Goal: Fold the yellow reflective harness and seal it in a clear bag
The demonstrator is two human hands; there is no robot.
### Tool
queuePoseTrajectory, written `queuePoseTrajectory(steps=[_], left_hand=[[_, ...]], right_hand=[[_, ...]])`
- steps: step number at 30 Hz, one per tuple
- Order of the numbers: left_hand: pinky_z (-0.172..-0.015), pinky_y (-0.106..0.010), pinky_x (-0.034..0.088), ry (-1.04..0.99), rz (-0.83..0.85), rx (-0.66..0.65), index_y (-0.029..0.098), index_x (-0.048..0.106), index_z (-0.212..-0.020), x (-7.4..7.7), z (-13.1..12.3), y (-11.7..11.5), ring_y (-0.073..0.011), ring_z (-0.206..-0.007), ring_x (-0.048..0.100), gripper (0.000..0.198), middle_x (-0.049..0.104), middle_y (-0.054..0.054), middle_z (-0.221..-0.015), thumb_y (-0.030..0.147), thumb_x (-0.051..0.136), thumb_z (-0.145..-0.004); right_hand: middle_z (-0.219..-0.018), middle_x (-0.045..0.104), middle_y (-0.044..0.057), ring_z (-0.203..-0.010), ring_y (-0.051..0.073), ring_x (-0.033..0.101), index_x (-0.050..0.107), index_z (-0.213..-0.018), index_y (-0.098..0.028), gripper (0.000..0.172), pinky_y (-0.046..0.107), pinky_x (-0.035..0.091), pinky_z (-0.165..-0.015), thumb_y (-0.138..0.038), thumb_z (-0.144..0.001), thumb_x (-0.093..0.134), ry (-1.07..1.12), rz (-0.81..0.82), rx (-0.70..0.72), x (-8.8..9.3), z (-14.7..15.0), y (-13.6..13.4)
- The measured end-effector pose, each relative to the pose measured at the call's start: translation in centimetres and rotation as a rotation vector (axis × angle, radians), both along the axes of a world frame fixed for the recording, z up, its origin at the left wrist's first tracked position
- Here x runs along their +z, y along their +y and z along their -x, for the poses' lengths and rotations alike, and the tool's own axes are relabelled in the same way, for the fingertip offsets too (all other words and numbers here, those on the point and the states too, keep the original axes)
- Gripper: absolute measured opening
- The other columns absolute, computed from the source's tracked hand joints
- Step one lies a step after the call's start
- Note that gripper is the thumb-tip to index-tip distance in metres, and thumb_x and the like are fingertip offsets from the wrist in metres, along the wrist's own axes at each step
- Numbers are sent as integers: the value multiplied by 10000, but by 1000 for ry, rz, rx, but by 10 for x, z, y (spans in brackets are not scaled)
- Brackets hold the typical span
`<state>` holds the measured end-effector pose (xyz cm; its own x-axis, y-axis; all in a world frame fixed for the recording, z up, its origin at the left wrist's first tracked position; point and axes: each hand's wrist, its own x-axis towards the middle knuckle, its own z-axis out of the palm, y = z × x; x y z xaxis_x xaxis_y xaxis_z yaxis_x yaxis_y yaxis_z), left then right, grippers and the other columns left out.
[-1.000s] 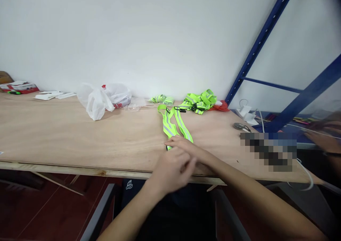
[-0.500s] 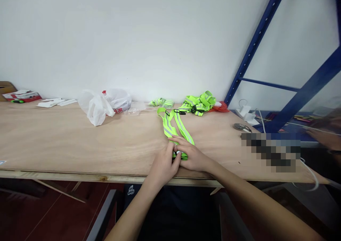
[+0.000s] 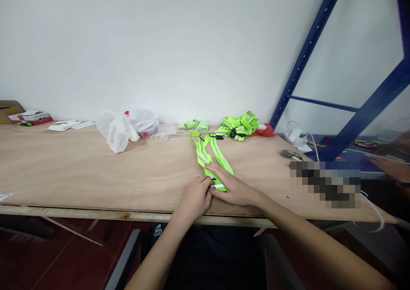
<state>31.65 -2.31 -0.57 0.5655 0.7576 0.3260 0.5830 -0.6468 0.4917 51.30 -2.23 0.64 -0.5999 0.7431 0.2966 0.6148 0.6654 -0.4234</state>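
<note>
A neon-green reflective strap (image 3: 208, 150) lies stretched out on the plywood table (image 3: 80, 170), its near end under my hands. My right hand (image 3: 232, 186) lies flat on that end with the fingers stretched out. My left hand (image 3: 195, 197) sits just left of it, fingers curled and pinching the strap's near end beside a small black buckle.
A heap of more green straps (image 3: 239, 124) and a smaller bundle (image 3: 194, 124) lie by the wall, with a white plastic bag (image 3: 126, 125). A blue rack frame (image 3: 307, 51) stands at the right. Another person's hand (image 3: 389, 164) is at the far right edge.
My hands came down from above the table edge onto the strap's near end. The right hand flattened on it and the left closed on its end.
</note>
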Motion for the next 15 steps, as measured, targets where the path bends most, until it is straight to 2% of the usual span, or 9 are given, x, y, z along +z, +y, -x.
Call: queuePoseTrajectory(steps=[2,4,7,10,13,15], left_hand=[[-869,-376,500,82,-34,21,198,619,-994,4,-1,-1,-260,-1012,617,132,681,-67,-1029,125,527,-935],[-875,-411,505,139,-83,44,194,622,-980,7,-3,-3,-278,-1020,611,105,682,-77,-1040,172,521,-959],[-929,-486,496,173,-182,48,184,608,-987,7,-7,-1,-319,-1120,585,107,647,-131,-1204,197,504,-968],[-1029,-542,448,187,-240,-3,160,577,-1079,4,-10,8,-356,-1267,519,166,572,-194,-1346,166,492,-936],[-1077,-545,418,196,-199,-88,166,552,-1065,4,-12,23,-356,-1281,507,181,601,-182,-1259,172,509,-890],[-1042,-528,447,222,-144,-139,185,544,-1019,8,-11,33,-337,-1186,554,154,628,-140,-1139,204,528,-867]], right_hand=[[-1643,325,175,-1535,298,259,283,-1593,-181,705,535,280,-1234,-446,-992,537,-95,-38,-64,-6,-8,-4],[-1648,316,169,-1535,300,259,269,-1607,-182,694,545,288,-1231,-462,-1013,496,-163,-101,-121,-14,-17,-12],[-1634,346,148,-1516,291,307,260,-1615,-204,635,550,344,-1206,-397,-1039,447,-200,-191,-180,-24,-31,-24],[-1606,399,140,-1482,289,380,315,-1598,-201,583,542,403,-1175,-339,-1043,428,-218,-201,-185,-27,-37,-31],[-1578,446,130,-1463,272,415,373,-1575,-207,552,501,437,-1160,-297,-1034,436,-192,-170,-173,-23,-38,-30],[-1567,467,119,-1453,262,433,395,-1565,-224,538,484,443,-1156,-294,-1033,440,-171,-140,-167,-20,-37,-29]])
